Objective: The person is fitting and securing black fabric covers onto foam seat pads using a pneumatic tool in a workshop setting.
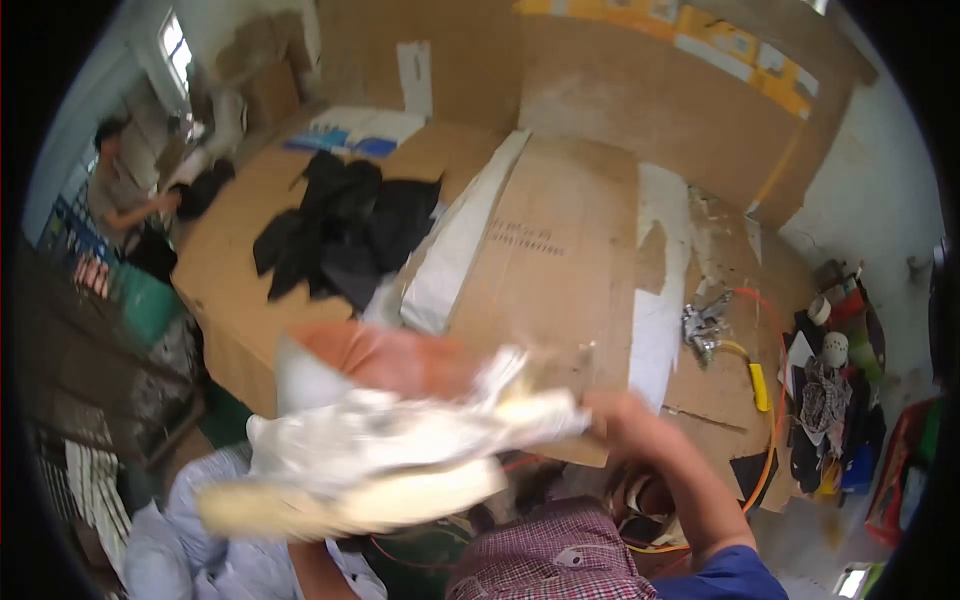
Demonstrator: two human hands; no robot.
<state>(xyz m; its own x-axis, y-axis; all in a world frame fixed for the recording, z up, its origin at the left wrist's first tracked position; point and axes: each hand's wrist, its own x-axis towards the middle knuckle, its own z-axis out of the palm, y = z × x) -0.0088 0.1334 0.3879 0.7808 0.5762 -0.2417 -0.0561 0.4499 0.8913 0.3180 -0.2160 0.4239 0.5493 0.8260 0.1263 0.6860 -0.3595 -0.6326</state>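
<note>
A bulky cushion-like piece (pixel 390 430), smeared by motion, is held up in front of me over the near edge of the work table. Its far side shows smooth brown leather-like cover (pixel 390 355), its middle a crumpled whitish layer, its near side a pale yellow, foam-like slab (pixel 350 505). My right hand (pixel 622 420) is closed on the right end of this piece, the fingers blurred. My left forearm (pixel 318 572) reaches up beneath its left part, and the left hand itself is hidden behind it.
The work table (pixel 560 280) is covered with cardboard. Black fabric pieces (pixel 345 225) lie at its far left. A spray gun (pixel 703 325) with an orange hose lies at right, near assorted tools. White sacks (pixel 175 530) stand at lower left. Another person (pixel 125 185) sits far left.
</note>
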